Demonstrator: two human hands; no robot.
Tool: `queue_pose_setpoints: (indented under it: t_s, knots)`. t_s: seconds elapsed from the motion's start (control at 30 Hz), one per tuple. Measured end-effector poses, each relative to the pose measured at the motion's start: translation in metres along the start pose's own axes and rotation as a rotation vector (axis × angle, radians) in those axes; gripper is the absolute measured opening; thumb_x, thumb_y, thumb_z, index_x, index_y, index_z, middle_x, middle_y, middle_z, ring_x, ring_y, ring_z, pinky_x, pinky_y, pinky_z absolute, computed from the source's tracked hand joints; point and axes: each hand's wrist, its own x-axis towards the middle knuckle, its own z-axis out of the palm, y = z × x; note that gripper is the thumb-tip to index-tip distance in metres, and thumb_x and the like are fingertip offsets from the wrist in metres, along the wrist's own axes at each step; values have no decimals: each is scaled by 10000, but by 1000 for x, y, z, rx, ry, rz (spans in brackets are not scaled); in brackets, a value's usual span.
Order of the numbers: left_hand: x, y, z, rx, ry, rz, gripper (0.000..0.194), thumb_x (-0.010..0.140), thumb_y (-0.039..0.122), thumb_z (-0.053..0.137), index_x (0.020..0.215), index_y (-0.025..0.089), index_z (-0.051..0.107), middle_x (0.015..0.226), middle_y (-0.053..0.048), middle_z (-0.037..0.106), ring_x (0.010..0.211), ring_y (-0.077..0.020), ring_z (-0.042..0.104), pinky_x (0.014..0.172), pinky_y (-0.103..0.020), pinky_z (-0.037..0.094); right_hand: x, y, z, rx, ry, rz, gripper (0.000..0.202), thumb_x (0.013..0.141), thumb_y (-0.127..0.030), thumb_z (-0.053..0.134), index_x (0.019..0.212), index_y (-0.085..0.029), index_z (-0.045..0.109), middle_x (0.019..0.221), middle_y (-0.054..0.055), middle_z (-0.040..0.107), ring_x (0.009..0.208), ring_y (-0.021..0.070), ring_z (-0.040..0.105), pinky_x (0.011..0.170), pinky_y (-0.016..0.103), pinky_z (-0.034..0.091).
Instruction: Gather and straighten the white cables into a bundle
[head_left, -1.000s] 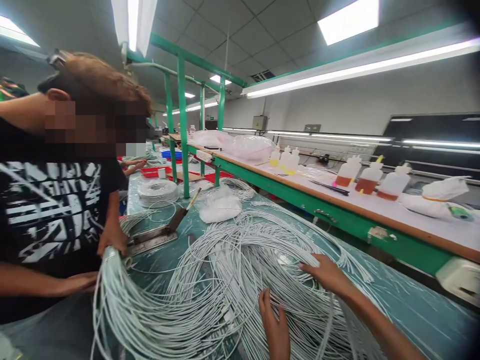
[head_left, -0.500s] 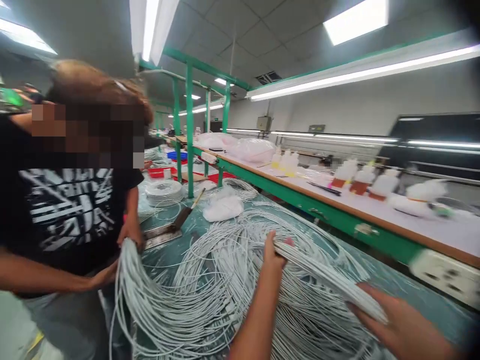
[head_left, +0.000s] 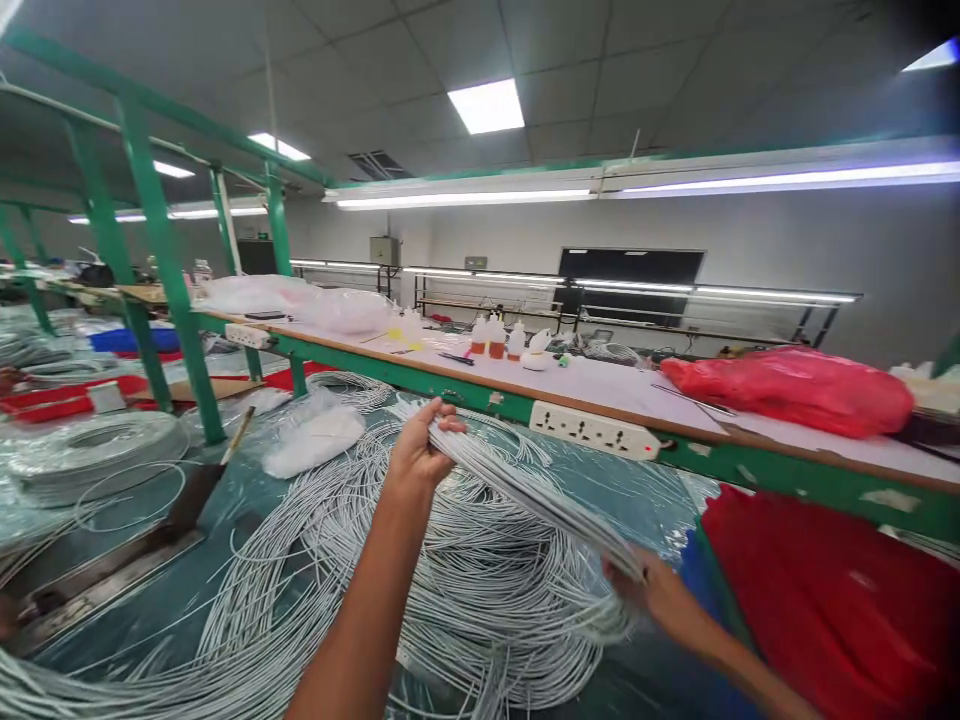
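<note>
Over the green counter (head_left: 637, 490), a thin bundle of white wires (head_left: 525, 490) stretches taut, smooth round strands packed side by side. Left hand (head_left: 417, 455) is up high, arm reaching forward, fingers curled tight round one end of the bundle. Right hand (head_left: 660, 598) sits lower and nearer, closed on the other end, where the strands fray into a loose tuft. Below them a big tangled heap of white wire (head_left: 420, 590) loops across the counter's glossy teal sheet. A flat coil of wire (head_left: 94, 450) lies far left, with a crumpled white plastic bag (head_left: 315, 445) beside the heap. Behind runs a green-edged shelf (head_left: 465, 385) with a white power strip (head_left: 595, 431) on its front, small bottles (head_left: 495, 338) on top and a shiny red bag (head_left: 795, 390). Green steel posts (head_left: 161, 260) rise to a tiled ceiling with tube lights.
</note>
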Motion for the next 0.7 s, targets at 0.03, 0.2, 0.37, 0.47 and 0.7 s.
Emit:
queue_pose_setpoints:
  t_s: [0.03, 0.2, 0.37, 0.47, 0.7]
  knots:
    - [-8, 4, 5, -12, -14, -35, 232, 787, 47, 365, 572, 114, 417, 488, 45, 358, 338, 10, 307, 299, -96, 335, -4, -14, -17, -20, 69, -35, 141, 685, -348, 484, 663, -208, 484, 629, -1, 479, 654, 177, 454, 616, 276, 362]
    - [-38, 11, 10, -53, -49, -105, 255, 815, 69, 290, 585, 157, 357, 444, 96, 262, 290, 39, 293, 302, -43, 300, -34, -59, -63, -252, 238, -243, 52, 668, -265, 495, 645, -219, 502, 612, 5, 510, 606, 176, 459, 589, 267, 368]
    - [-62, -9, 10, 2, -81, -103, 228, 809, 75, 332, 609, 149, 411, 413, 104, 250, 244, 12, 278, 270, -94, 296, -42, -35, -63, -286, 125, -240, 180, 684, -159, 405, 737, -204, 571, 743, 25, 606, 708, 187, 530, 666, 273, 407]
    - [-84, -24, 9, 22, -124, -58, 214, 832, 158, 348, 665, 137, 481, 396, 102, 263, 241, 6, 286, 273, -101, 285, -39, -11, -74, -304, 234, -238, 300, 649, -148, 402, 885, -187, 583, 955, 74, 600, 949, 239, 501, 866, 345, 346]
    - [-130, -96, -63, 277, -86, 29, 320, 763, 423, 458, 567, 184, 374, 387, 106, 284, 273, -8, 229, 312, -153, 277, -76, 65, -31, -297, 171, -105, 218, 646, -231, 494, 799, -241, 649, 917, 102, 629, 983, 299, 510, 934, 458, 283]
